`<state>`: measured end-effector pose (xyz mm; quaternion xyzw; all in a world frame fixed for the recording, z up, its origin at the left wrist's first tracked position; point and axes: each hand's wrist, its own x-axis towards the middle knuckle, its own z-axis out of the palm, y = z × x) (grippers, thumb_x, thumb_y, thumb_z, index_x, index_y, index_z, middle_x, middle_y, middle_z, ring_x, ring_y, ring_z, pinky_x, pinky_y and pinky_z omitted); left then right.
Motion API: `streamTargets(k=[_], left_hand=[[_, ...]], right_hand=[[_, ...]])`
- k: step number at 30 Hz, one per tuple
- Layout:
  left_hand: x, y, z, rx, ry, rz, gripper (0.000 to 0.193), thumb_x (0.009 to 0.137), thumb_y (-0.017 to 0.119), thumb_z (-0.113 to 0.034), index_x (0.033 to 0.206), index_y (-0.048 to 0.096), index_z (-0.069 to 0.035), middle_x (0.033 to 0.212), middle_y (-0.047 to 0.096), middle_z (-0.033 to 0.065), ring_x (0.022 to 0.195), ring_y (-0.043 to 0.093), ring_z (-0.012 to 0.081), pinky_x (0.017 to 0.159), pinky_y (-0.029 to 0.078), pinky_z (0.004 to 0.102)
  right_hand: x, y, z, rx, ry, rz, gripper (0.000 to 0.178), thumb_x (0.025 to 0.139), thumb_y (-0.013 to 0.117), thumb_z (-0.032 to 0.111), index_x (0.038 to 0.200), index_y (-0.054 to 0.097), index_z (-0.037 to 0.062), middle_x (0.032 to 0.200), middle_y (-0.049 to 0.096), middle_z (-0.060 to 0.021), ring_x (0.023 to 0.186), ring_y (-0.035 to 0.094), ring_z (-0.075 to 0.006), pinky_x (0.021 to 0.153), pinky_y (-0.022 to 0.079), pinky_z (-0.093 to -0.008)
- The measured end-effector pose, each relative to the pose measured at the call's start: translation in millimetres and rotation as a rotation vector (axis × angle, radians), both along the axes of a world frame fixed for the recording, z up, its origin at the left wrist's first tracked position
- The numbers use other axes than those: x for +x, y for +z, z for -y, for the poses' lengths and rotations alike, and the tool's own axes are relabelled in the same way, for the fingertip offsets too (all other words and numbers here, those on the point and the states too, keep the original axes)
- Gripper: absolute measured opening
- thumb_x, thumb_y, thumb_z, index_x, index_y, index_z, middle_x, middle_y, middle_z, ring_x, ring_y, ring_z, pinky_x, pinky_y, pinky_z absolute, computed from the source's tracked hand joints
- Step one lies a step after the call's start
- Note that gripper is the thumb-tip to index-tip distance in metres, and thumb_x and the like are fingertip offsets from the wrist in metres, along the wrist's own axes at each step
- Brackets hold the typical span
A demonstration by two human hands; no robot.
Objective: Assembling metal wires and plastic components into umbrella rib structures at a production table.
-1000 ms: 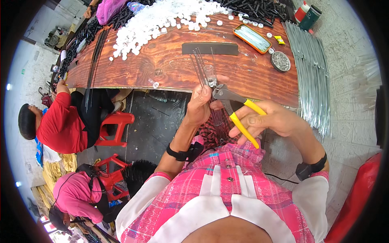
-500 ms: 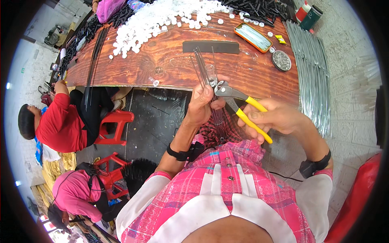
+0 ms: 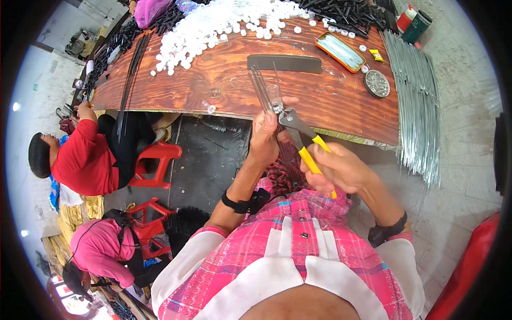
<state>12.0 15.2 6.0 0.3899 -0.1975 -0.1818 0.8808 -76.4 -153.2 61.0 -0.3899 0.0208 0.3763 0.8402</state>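
My left hand is closed around a bundle of thin metal rods, which point up toward the table. Beside the rods, at the fingertips, is a clear plastic piece. My right hand grips the yellow handles of a pair of pliers. Their dark metal head meets the clear piece beside my left fingers. Whether the jaws bite on a rod or on the plastic cannot be made out. Both hands are just off the near edge of the wooden table.
White caps and black tubes are heaped at the back. An orange-rimmed tin, a round dish and a long row of metal rods lie right. Two people sit left, near red stools.
My right hand has come left and a little lower, and the pliers' handles have swung to a steeper angle. My left hand keeps hold of the rods. The whole view has shifted slightly.
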Motion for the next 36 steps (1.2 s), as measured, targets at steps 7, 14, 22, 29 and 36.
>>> streamTargets(k=[7,14,22,29,36], left_hand=[[-3,-1,17,0.109,0.161,0.090,0.061,0.098,0.037,-0.050,0.126,0.050,0.003,0.066,0.047,-0.0041,0.051,0.035,0.0025,0.047,0.024,0.0188],[-4,8,20,0.058,0.141,0.025,0.062,0.097,0.041,-0.050,0.128,0.047,0.003,0.069,0.046,-0.0028,0.053,0.037,0.0030,0.048,0.028,0.0193],[2,10,14,0.033,-0.024,0.087,0.053,0.096,0.055,-0.028,0.135,0.036,0.002,0.079,0.043,-0.0013,0.058,0.036,0.0050,0.051,0.031,0.0208],[4,6,19,0.038,-0.066,0.084,0.054,0.099,0.047,-0.036,0.136,0.034,0.000,0.078,0.043,-0.0005,0.060,0.035,0.0055,0.053,0.032,0.0210],[6,2,23,0.105,-0.062,0.153,0.045,0.098,0.051,-0.029,0.131,0.039,0.000,0.077,0.046,-0.0010,0.062,0.040,0.0054,0.054,0.035,0.0208]], right_hand=[[-18,37,-31,0.465,-0.061,-0.571,0.051,0.097,0.029,0.060,0.090,0.050,0.0130,0.056,0.037,0.0065,0.041,0.031,-0.0033,0.040,0.031,-0.0226],[-10,5,-43,0.749,0.058,-0.302,0.050,0.098,0.032,0.056,0.086,0.049,0.0101,0.052,0.036,0.0052,0.038,0.032,-0.0040,0.037,0.031,-0.0207],[1,28,29,-0.876,-0.205,0.397,0.045,0.097,0.047,0.045,0.094,0.058,0.0010,0.058,0.052,-0.0021,0.046,0.049,-0.0073,0.043,0.038,-0.0214],[8,38,51,-0.970,-0.134,0.568,0.029,0.097,0.052,0.029,0.098,0.060,0.0009,0.063,0.055,-0.0023,0.051,0.053,-0.0086,0.047,0.042,-0.0230],[12,55,64,-1.023,-0.077,0.515,0.023,0.096,0.055,0.024,0.098,0.061,0.0017,0.067,0.057,-0.0021,0.054,0.054,-0.0083,0.049,0.042,-0.0230]])
